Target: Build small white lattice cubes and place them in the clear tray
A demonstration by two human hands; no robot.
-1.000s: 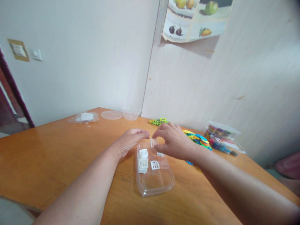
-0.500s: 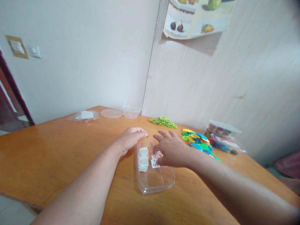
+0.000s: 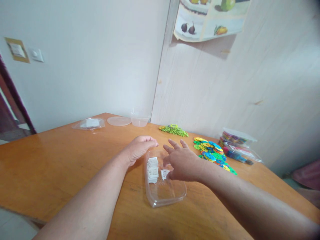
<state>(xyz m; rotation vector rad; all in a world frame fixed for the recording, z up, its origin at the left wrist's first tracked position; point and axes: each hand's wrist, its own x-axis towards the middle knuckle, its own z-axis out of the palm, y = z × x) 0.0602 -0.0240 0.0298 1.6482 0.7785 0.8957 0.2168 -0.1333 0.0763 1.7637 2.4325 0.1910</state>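
A clear plastic container lies in front of me on the wooden table. Along its left side sit stacks of small white lattice pieces. My right hand hovers over the container's right half, fingers spread. Its thumb tip is beside a single white lattice piece, partly covered by the hand; whether they touch I cannot tell. At the container's far left corner is my left hand, closed with thumb against curled fingers. What it may hold is hidden.
Green toy pieces are heaped near the wall. Colourful notched discs lie to the right, before stacked clear boxes. Toward the back left are a clear lid, a round lid and a plastic tub.
My right hand has shifted slightly down, covering more of the container. The white piece by its thumb shows less, and another piece behind it is now hidden. My left hand stays put.
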